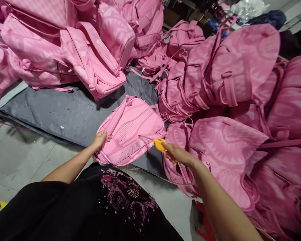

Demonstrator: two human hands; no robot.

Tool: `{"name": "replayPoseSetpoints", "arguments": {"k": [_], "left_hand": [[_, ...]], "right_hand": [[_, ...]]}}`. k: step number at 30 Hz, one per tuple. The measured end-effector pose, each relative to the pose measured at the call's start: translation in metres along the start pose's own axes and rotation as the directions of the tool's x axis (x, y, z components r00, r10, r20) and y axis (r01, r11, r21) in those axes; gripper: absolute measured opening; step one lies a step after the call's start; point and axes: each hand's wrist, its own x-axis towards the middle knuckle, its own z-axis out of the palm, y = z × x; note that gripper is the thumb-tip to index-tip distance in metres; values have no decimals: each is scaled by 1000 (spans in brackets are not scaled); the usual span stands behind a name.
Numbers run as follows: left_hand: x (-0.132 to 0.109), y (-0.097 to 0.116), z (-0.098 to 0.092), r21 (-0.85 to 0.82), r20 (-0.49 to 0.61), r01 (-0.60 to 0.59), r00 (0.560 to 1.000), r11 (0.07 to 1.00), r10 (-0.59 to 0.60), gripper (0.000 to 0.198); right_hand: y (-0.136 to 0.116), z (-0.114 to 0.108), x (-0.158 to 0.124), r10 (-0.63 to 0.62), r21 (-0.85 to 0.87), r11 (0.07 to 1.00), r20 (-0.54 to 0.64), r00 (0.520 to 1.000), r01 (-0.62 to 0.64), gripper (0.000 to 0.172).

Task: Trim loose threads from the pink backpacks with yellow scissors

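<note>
A pink backpack (pixel 132 124) lies back side up in front of me on a dark grey sheet, its shoulder straps and dotted mesh padding showing. At its left edge, my left hand (pixel 100 139) is closed on the bag's side near a strap. My right hand (pixel 175 153) wraps around a small yellow tool (pixel 159 145). I cannot make out exactly what kind of tool it is. Its front end is beside the backpack's right edge, by a thin strap; whether it touches the strap is unclear.
Pink backpacks are heaped at the back left (pixel 92 60). More stand in a packed row on the right (pixel 243 67), some with shark-mouth patterns. The grey sheet (pixel 47 107) covers the work surface. A red object (pixel 203 221) is on the floor below.
</note>
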Motion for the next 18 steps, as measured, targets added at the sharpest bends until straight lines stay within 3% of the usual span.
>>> {"name": "replayPoseSetpoints", "arguments": {"k": [3,7,10,11,12,14,15,16,18], "left_hand": [[3,9,-1,-56,23,144,989,988,-143,58],[5,18,-3,-67,33,279,960,958,-277,53],[7,23,-2,-82,29,329,944,941,-328,53],[7,24,-2,-79,31,347,938,934,-346,52],[9,25,-2,-72,26,368,930,927,-367,52],[12,25,-4,-46,12,396,918,917,-396,52],[14,25,-5,-30,4,403,915,915,-403,51],[15,25,-5,-15,-2,404,915,915,-404,50],[16,23,-4,3,-21,381,925,925,-380,45]], "right_hand": [[-30,-5,11,45,-51,997,-79,996,-49,48],[-80,11,34,-50,-69,996,173,984,63,47],[-103,34,41,-114,-161,980,13,993,114,47],[-107,42,40,-125,-177,976,46,991,131,48],[-109,51,38,-125,-175,972,179,976,156,48],[-113,66,33,-94,-138,972,514,853,191,50],[-115,73,32,-91,-122,973,583,808,198,50],[-118,78,31,-113,-118,971,539,835,207,51],[-125,84,31,-193,-135,962,274,942,236,53]]}}
